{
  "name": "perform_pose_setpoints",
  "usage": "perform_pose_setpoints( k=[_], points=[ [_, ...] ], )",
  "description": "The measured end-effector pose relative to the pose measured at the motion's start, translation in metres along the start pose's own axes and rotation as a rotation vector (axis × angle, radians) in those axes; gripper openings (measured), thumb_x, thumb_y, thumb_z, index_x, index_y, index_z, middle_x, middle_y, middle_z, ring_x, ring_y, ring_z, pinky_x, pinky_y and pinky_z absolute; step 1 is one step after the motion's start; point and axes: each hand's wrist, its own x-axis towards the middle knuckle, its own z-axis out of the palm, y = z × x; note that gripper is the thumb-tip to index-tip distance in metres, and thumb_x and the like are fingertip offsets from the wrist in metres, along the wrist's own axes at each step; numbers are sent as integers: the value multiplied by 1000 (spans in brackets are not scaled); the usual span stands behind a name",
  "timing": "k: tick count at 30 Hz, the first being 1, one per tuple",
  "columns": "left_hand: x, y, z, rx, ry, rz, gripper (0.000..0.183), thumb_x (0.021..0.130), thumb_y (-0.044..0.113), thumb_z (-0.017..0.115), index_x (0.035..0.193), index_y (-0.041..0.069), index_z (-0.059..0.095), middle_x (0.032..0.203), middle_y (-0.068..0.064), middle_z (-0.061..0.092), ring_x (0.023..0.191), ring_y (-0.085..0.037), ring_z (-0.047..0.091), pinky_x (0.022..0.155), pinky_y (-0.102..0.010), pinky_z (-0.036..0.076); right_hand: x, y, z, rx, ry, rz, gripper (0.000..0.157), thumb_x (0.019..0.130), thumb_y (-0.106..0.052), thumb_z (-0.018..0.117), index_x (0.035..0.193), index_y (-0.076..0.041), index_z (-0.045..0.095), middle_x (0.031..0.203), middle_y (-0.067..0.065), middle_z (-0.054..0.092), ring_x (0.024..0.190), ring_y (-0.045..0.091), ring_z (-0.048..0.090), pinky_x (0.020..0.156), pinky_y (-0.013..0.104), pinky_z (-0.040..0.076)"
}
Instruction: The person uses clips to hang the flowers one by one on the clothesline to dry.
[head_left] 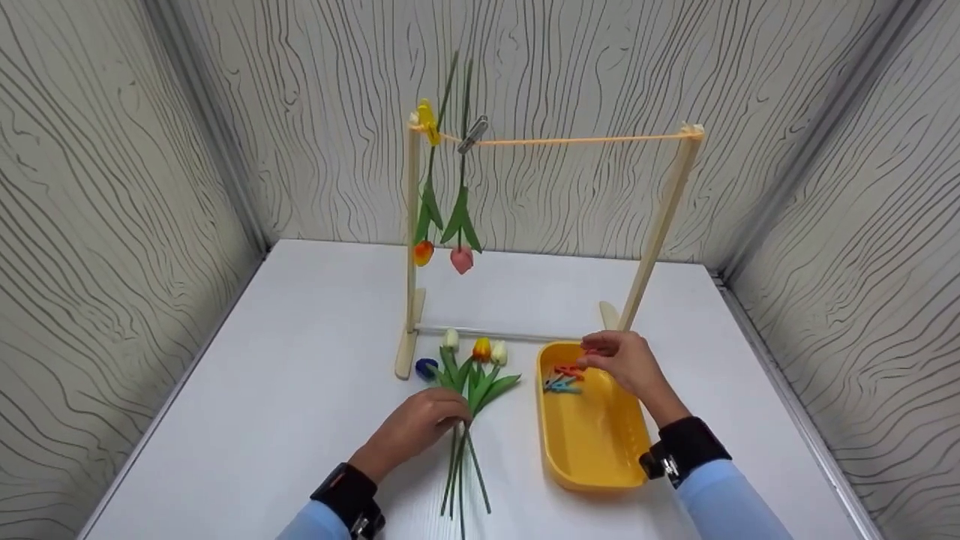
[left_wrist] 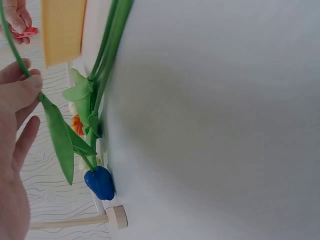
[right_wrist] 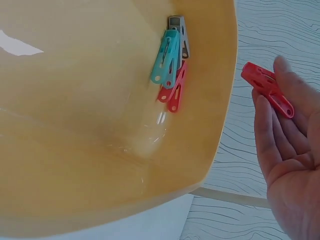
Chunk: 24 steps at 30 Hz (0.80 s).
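My left hand [head_left: 420, 424] pinches the green stem of a blue tulip [left_wrist: 100, 183] between thumb and fingers, just above its leaves. Beside it on the table lie a yellow-orange tulip [head_left: 481, 349] and two white tulips [head_left: 499, 352], their stems crossing. Over the far right rim of the yellow tub [head_left: 589, 450], my right hand [head_left: 626, 364] holds a red clothespin [right_wrist: 267, 89] between thumb and fingers. Inside the tub, a turquoise clothespin [right_wrist: 166, 57], a grey one [right_wrist: 184, 42] and a red one [right_wrist: 173, 92] lie together.
Behind stands a wooden frame [head_left: 660, 225] with an orange string [head_left: 585, 141]. At its left end, a yellow clothespin [head_left: 428, 122] and a grey clothespin [head_left: 473, 135] hold an orange tulip [head_left: 424, 253] and a pink tulip [head_left: 461, 259] upside down. Patterned walls surround the white table [head_left: 300, 352].
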Motion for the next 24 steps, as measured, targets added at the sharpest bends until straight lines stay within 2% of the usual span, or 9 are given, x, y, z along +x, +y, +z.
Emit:
perform_pose_setpoints(
  k=[4,7,9,12,16,20,24],
  points=[
    [8,-3,-4,-131,150,-24,24,93,-5,80,108,13,83,112,-2,83,109,-19,78,95,-29,66,3,-4,-2,34,34,-33,43,97,-16,82,137,-2,72,128,21,79,115,32,80,99,30,65],
    [15,-7,-5,-196,260,-27,25,92,-6,80,108,13,83,113,-5,83,110,-22,78,94,-31,66,4,-9,-4,103,62,-28,43,95,-16,85,134,-3,72,127,19,80,112,25,81,97,23,64],
    [19,-9,-7,-235,315,-57,25,91,-6,81,108,12,84,115,-7,83,111,-23,78,96,-31,66,4,-15,-6,168,77,-33,42,92,-16,87,130,-3,74,126,19,80,108,18,81,95,18,63],
    [25,-11,-11,-335,368,-147,26,92,-7,80,109,12,84,117,-8,83,113,-23,78,97,-32,66,5,-24,-9,247,89,-46,39,91,-17,89,125,-4,77,124,18,81,103,10,79,93,14,62],
    [33,-11,-20,-450,428,-263,29,94,-8,77,110,15,85,116,-7,84,112,-17,78,98,-36,66,6,-37,-14,291,93,-65,38,92,-19,89,125,-5,78,120,13,81,102,8,79,93,15,62],
    [44,-8,-33,-514,500,-295,29,94,-8,77,112,14,85,111,-10,84,106,-11,78,100,-29,65,6,-51,-20,310,107,-87,37,92,-20,88,125,-5,78,115,5,83,100,9,81,94,16,63],
    [57,-3,-46,-566,576,-294,24,94,-5,78,113,8,85,109,-15,84,102,-8,79,98,-22,64,9,-64,-26,375,135,-118,34,91,-13,88,123,-2,79,106,-2,84,96,9,82,92,19,64]
  ],
)
